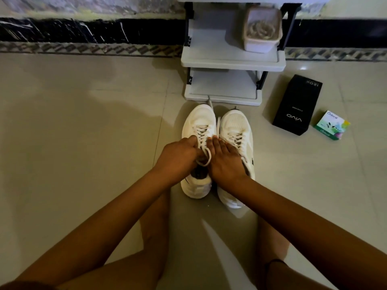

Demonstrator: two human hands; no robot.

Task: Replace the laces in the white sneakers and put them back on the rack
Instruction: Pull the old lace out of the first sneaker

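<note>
Pale shiny tile floor (83, 122), with a black marble strip (83, 30) low along the wall. One white rack (219, 59) with black posts against that wall, two shelves in clear sight. Two bare arms reaching forward over two bare legs on the floor. Two white sneakers side by side on the floor, just in front of the rack, toes toward it: first sneaker (199, 120) under the hands, second sneaker (234, 124) just beside it, both laced. One black Vivo box (297, 105) lying flat beside the rack. One tub (261, 30) on the upper shelf, pale coils inside, too blurry to name. Two hands close together: left hand (178, 160) curled tight, pinching a loop of white lace (206, 156) at the top of the first sneaker; right hand (225, 162) flat with straight fingers, lying over the gap between the sneakers. One small green Odonil box (332, 125) near the black box.
</note>
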